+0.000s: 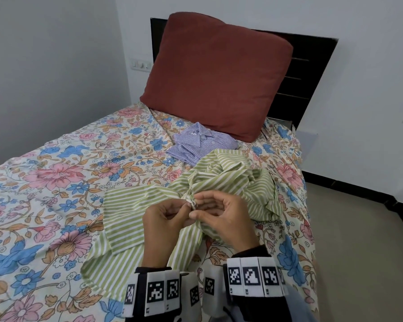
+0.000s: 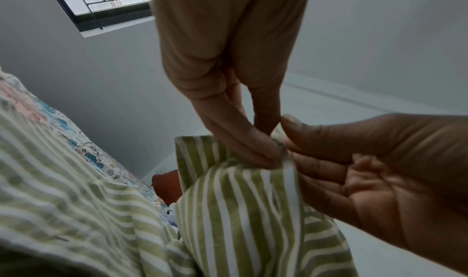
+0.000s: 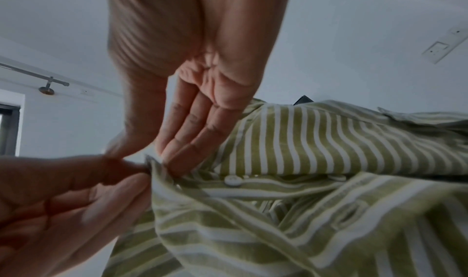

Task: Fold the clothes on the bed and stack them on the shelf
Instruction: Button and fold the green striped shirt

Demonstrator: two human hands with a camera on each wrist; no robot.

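A green-and-white striped shirt (image 1: 221, 180) lies crumpled and partly spread on the flowered bed (image 1: 56, 182). Both hands meet at its button edge, lifted a little off the bed. My left hand (image 1: 188, 205) pinches the edge between thumb and forefinger; the pinch shows close up in the left wrist view (image 2: 268, 153). My right hand (image 1: 196, 211) holds the same edge from the other side, its fingers (image 3: 177, 151) straight behind the cloth and its thumb in front. A white button (image 3: 233, 180) sits on the placket just beyond the pinch. A blue striped shirt (image 1: 200, 142) lies folded near the pillow.
A large rust-red pillow (image 1: 219, 75) leans on the dark headboard (image 1: 312, 70). The bed's right edge drops to a tiled floor (image 1: 358, 228). White walls close in on the left and behind. No shelf is in view.
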